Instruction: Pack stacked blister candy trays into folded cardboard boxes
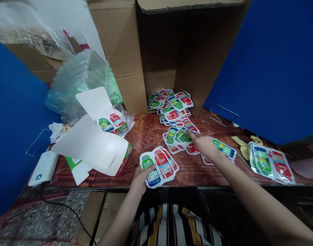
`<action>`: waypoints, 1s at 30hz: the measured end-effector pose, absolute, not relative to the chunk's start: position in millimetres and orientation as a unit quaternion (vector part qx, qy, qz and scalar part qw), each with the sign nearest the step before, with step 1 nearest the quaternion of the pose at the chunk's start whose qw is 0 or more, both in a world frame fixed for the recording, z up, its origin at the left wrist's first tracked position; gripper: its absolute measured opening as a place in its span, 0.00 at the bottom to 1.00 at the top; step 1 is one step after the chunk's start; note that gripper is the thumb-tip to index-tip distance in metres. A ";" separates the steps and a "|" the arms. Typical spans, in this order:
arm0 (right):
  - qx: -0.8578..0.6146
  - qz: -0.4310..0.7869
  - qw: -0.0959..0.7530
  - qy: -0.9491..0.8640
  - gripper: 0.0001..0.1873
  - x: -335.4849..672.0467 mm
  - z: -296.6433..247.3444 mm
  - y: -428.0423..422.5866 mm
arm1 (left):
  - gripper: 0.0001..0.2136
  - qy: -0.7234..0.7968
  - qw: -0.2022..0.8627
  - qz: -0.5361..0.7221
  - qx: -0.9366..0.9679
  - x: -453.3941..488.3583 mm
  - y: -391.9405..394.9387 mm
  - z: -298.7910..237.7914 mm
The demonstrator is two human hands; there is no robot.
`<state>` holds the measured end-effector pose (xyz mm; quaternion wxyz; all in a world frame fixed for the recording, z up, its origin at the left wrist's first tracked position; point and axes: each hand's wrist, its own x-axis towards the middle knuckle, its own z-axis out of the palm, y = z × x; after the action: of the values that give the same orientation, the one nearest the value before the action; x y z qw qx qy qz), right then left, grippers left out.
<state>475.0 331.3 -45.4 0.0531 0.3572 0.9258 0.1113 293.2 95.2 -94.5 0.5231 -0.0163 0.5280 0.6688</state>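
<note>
— Wooden counter [143,131]; what's nearest?
— The left hand [140,179], clamped on a few packets [162,164]; past it, the right hand [204,145] touches a loose pile [173,136], though I can't tell whether it grips
— And beyond?
— A heap [173,114] at the mouth of the carton [117,51]
— Which step?
— Gathering packets, I'd judge; the next move calls for a light pinch on the top ones

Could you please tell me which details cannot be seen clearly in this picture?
All in the head view:
- Small print on the packets in the left hand: too small to read.
- Grip of the right hand: its own back hides the thumb side.
- Lower packets in the pile by the carton: covered by upper ones.
- Pinkish thing: cut by the right edge.
</note>
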 end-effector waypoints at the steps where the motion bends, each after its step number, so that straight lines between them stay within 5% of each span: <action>1: 0.366 0.109 0.064 0.922 0.25 470.6 -48.8 325.7 | 0.23 0.528 0.523 0.670 -0.015 293.2 95.2 -95.1; 3: 0.389 0.105 0.066 0.913 0.22 461.0 -57.8 315.4 | 0.24 0.528 0.520 0.671 -0.012 293.8 94.9 -95.5; 8: 0.402 0.062 0.027 0.913 0.34 458.3 -73.9 310.1 | 0.23 0.527 0.519 0.674 -0.006 295.8 93.3 -93.8; 15: 0.323 -0.034 0.084 0.942 0.30 478.2 -68.1 334.6 | 0.23 0.524 0.522 0.673 -0.004 294.5 93.8 -93.0; 21: 0.288 -0.031 0.055 0.956 0.24 490.5 -75.3 344.2 | 0.25 0.522 0.525 0.673 0.001 295.1 92.5 -91.3; 30: 0.312 0.045 0.049 0.948 0.34 475.9 -73.7 327.2 | 0.26 0.524 0.523 0.672 0.020 295.1 90.8 -91.3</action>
<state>475.9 327.2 -73.7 0.0487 0.3116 0.9479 0.0450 295.1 90.8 -91.3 0.5226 0.0204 0.5237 0.6724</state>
